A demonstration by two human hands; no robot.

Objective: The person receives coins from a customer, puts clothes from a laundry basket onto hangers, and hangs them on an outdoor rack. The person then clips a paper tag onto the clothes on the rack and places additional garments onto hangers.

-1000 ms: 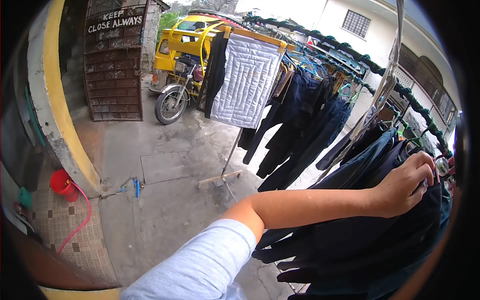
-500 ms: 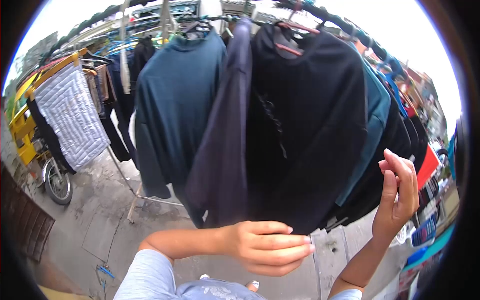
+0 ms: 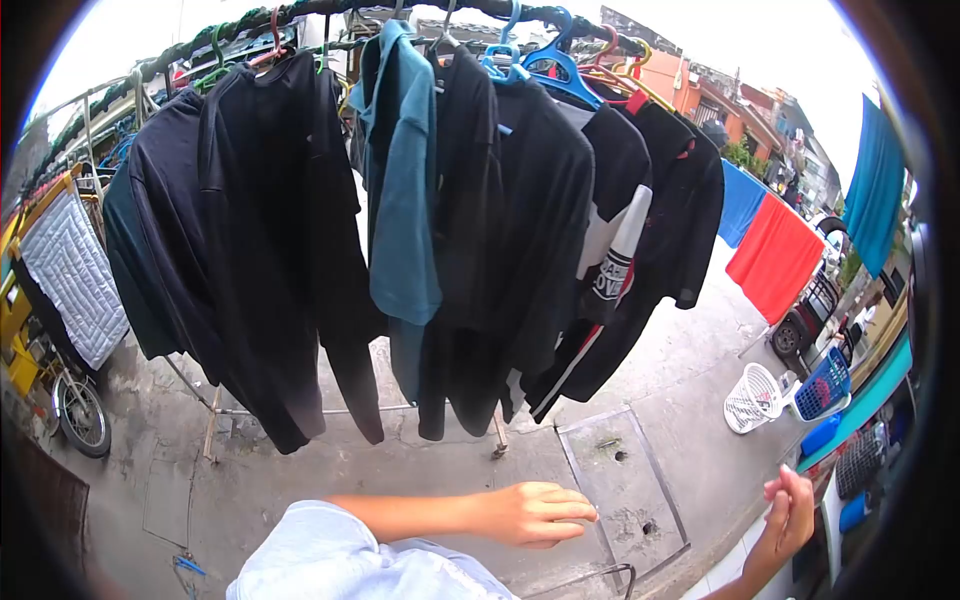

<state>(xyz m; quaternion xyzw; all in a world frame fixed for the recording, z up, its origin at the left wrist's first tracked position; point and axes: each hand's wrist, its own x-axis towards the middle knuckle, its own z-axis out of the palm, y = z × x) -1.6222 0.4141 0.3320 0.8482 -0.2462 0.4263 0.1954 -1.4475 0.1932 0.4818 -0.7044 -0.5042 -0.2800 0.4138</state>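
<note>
My left hand [image 3: 548, 515] is held low in front of my body, palm down, fingers stretched forward, with nothing visible in it. My right hand [image 3: 790, 515] is raised at the lower right with loosely bent fingers, and it looks empty. Neither hand touches the clothes. Ahead, a row of garments hangs from a dark rail [image 3: 360, 8]: a black long-sleeved top [image 3: 265, 200], a teal garment [image 3: 403, 180], another black top [image 3: 540, 220] and a black, white and red jacket [image 3: 612, 250]. A blue hanger [image 3: 560, 62] shows above them.
A dark bent wire [image 3: 625, 572] shows below my left hand. White [image 3: 752, 398] and blue [image 3: 823, 385] baskets stand at the right. A red cloth [image 3: 777, 258] hangs farther back. At the left are a quilted grey cloth [image 3: 75, 275] and a wheel [image 3: 82, 412].
My view has swung right, so the garments appear farther left and more of the row shows. Both hands sit lower in view, and the right hand no longer overlaps the clothes.
</note>
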